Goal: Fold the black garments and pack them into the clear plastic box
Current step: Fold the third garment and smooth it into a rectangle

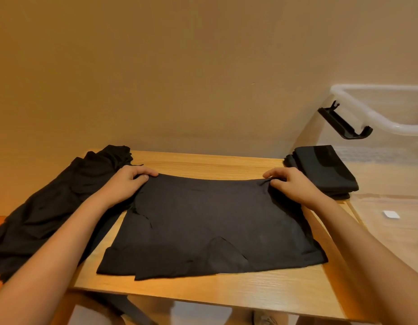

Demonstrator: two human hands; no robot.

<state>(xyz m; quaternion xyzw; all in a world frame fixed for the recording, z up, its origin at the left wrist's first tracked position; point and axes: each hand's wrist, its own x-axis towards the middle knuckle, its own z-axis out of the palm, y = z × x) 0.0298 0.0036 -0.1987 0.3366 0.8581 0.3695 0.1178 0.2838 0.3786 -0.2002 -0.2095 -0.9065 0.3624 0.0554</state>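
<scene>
no readable text, no labels, no brands, no numbers anywhere in view

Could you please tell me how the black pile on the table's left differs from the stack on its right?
The left pile lies loose and crumpled; the right stack is neatly folded. The left pile is larger and reaches past the table edge; the right stack is compact, beside the clear plastic box. Both are black fabric, and neither is held: the left hand and right hand grip the spread garment between them.
</scene>
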